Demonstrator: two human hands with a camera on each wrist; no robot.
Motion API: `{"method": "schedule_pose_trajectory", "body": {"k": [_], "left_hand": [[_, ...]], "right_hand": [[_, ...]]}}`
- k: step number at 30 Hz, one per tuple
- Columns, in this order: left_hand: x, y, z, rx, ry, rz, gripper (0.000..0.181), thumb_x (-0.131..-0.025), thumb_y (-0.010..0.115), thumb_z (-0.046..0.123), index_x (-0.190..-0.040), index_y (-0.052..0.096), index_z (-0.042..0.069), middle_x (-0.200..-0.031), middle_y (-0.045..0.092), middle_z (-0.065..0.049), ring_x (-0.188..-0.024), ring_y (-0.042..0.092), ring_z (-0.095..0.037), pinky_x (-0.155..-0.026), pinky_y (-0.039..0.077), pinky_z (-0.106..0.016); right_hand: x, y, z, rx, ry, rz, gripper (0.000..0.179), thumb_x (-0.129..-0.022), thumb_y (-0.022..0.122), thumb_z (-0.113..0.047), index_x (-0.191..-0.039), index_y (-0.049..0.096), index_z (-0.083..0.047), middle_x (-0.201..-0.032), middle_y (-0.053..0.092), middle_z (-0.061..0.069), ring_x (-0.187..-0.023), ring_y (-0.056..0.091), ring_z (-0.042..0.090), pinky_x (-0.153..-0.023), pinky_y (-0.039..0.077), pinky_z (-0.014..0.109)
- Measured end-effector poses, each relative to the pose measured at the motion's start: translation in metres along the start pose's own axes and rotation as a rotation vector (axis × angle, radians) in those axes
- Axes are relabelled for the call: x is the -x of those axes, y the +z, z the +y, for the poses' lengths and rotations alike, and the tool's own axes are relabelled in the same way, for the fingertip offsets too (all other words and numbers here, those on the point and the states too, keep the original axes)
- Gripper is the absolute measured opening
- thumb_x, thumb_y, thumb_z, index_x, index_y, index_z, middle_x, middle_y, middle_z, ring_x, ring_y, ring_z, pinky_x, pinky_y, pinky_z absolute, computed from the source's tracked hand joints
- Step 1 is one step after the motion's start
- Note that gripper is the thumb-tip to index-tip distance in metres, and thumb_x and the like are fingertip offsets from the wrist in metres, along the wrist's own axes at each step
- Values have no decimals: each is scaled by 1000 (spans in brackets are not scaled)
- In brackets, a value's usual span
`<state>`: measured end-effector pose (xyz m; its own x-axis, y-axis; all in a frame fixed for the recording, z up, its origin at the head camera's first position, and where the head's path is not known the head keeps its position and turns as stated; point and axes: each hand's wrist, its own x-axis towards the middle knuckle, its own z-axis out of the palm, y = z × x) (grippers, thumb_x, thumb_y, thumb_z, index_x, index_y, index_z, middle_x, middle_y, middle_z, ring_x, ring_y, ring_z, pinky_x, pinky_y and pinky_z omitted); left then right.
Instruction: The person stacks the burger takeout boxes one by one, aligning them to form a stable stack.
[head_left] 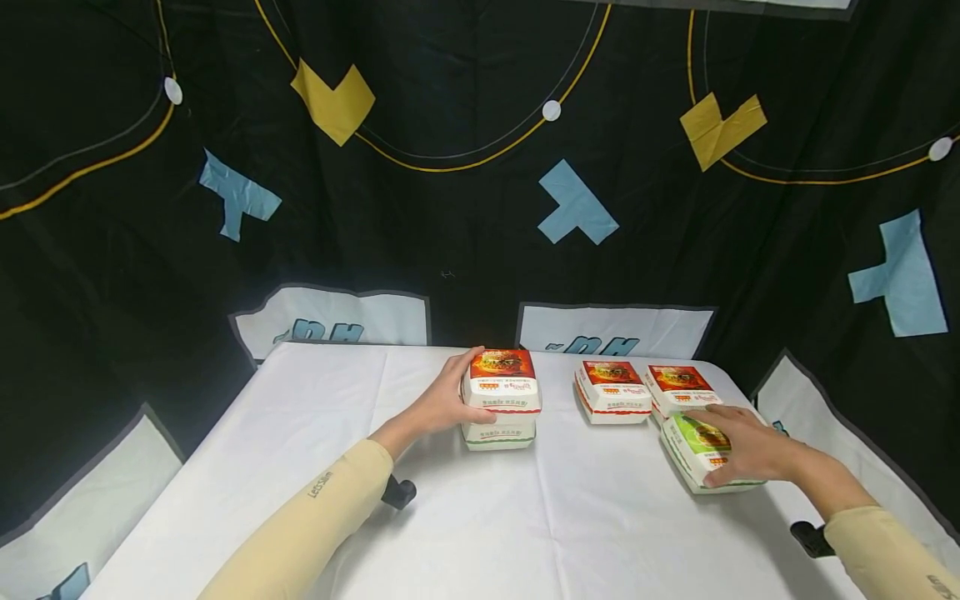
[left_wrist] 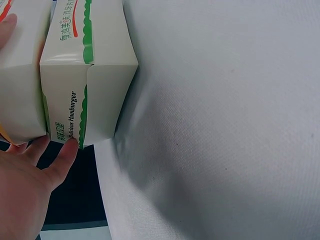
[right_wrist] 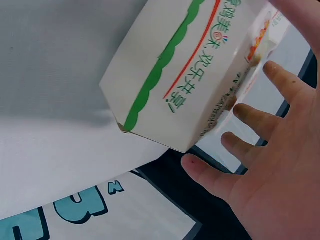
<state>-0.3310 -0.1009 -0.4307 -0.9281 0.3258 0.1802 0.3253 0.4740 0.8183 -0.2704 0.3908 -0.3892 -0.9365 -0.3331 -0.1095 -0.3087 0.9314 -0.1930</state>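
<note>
On the left, a red-topped burger box [head_left: 501,387] sits on a green-trimmed burger box [head_left: 498,437]. My left hand [head_left: 442,402] grips the upper box from its left side, thumb at the front and fingers at the back. In the left wrist view, fingertips also touch the end of the lower box [left_wrist: 102,45]. At the right, my right hand [head_left: 761,450] spans a green-topped burger box [head_left: 692,437], thumb at its near edge and fingers at its far edge. The right wrist view shows that box's green-trimmed side [right_wrist: 170,75], with the fingers spread along it.
Two more red-topped burger boxes, one in the middle [head_left: 613,392] and one farther right [head_left: 678,385], stand behind the green-topped box. A white cloth [head_left: 480,525] covers the table. A black curtain [head_left: 450,225] hangs behind it.
</note>
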Motion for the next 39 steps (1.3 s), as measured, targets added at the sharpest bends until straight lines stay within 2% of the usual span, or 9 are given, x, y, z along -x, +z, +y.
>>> {"method": "schedule_pose_trajectory", "body": {"k": [7,13,17,23,31,39], "left_hand": [[-1,1,-3,-3,4,2,113,-68,92,41,-158,22,38,-153,33,-1,-135,39,-23,-111,40,-53],[-3,0,-2,8,2,4,111,-69,91,42,-156,24,41,-154,31,-1,-136,38,-23,-110,42,-54],[-1,2,-4,1,-1,6,111,-69,91,43,-157,25,38,-154,32,-2,-135,39,-23,-108,43,-53],[0,2,-6,0,7,7,111,-68,91,44,-157,24,39,-154,32,-1,-134,39,-22,-108,43,-53],[-2,0,0,-2,11,5,111,-69,91,43,-157,24,39,-154,33,-1,-134,39,-23,-108,43,-54],[1,-1,0,4,-3,-7,110,-69,91,43,-156,24,42,-155,31,-1,-136,38,-23,-109,42,-55]], "right_hand": [[1,7,3,17,-31,12,105,-63,90,-48,-151,43,-14,-151,35,30,-131,33,52,-92,43,73],[2,12,7,9,-54,50,103,-63,92,-39,-150,43,-13,-148,35,29,-129,36,49,-93,43,68],[2,16,8,-12,-43,41,104,-62,92,-38,-151,43,-14,-148,34,28,-126,38,45,-92,46,63],[4,15,4,-19,-15,13,106,-62,92,-36,-152,40,-15,-149,31,29,-127,35,48,-89,46,68],[5,14,4,35,-15,40,108,-62,93,-38,-153,38,-19,-149,36,28,-128,35,49,-86,47,71],[6,20,5,-5,0,18,116,-57,96,-38,-155,35,-22,-151,30,28,-131,30,50,-90,45,75]]}}
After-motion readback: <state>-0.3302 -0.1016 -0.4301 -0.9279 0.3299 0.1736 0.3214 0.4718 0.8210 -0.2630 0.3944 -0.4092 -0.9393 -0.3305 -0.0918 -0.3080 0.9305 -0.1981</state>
